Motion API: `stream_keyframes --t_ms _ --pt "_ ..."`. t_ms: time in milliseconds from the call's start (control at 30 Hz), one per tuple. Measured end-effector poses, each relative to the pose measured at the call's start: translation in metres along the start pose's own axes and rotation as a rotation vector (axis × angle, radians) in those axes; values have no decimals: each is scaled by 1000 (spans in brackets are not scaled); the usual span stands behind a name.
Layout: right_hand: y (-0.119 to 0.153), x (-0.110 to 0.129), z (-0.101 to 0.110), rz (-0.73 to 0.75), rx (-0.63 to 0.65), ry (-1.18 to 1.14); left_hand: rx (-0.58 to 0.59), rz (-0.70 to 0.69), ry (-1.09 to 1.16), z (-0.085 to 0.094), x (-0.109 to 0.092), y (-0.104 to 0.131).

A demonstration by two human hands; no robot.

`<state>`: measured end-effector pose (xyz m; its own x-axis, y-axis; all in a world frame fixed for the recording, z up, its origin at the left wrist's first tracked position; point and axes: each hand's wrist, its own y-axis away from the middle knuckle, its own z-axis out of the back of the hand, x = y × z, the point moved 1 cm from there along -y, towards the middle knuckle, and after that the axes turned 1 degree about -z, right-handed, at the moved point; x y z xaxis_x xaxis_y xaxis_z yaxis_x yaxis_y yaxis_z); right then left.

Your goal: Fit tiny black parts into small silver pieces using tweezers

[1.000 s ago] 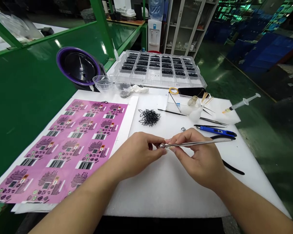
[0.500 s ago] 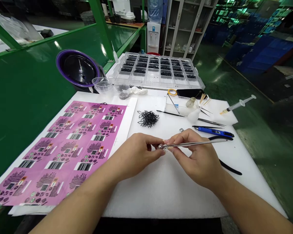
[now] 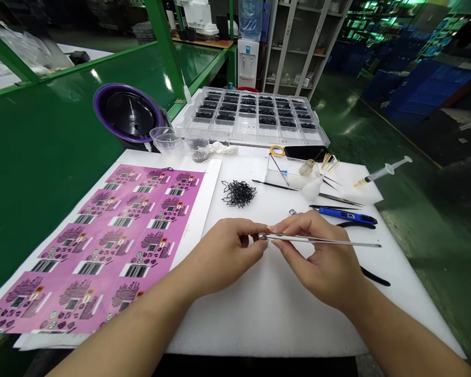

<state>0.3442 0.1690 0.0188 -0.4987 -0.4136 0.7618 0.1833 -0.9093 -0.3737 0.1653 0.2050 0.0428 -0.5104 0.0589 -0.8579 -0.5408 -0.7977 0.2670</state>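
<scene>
My left hand (image 3: 225, 256) is closed in a pinch, thumb and forefinger at a small shiny silver piece (image 3: 262, 236) whose exact kind is too small to make out. My right hand (image 3: 317, 251) is closed around slim metal tweezers (image 3: 349, 243), which lie almost level and point toward the silver piece. The fingertips of both hands nearly meet over the white foam board (image 3: 267, 314). Behind them lies a loose pile of small black bent wire-like pieces (image 3: 239, 193).
Printed pink sheets (image 3: 113, 235) cover the left side. To the right lie a blue pen-like tool (image 3: 345, 214), black-handled pliers (image 3: 374, 275) and a syringe (image 3: 384, 172). At the back stand a compartment box (image 3: 247, 123), clear cups (image 3: 167, 139) and a purple-rimmed black container (image 3: 127, 112).
The free end of the tweezers has swung down and a little to the right, toward me. Both hands have shifted slightly; their pinching grips stay the same.
</scene>
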Motion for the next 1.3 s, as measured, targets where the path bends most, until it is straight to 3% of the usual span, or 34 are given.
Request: stream_keyframes --t_ms 433,800,1300 --pt "2 9 4 151 -74 -21 -17 -111 221 -4 10 -2" --pt "3 6 4 71 -97 -81 -31 -93 285 -5 9 -4" --pt "3 6 3 75 -75 -81 -22 -89 272 -5 10 -5"
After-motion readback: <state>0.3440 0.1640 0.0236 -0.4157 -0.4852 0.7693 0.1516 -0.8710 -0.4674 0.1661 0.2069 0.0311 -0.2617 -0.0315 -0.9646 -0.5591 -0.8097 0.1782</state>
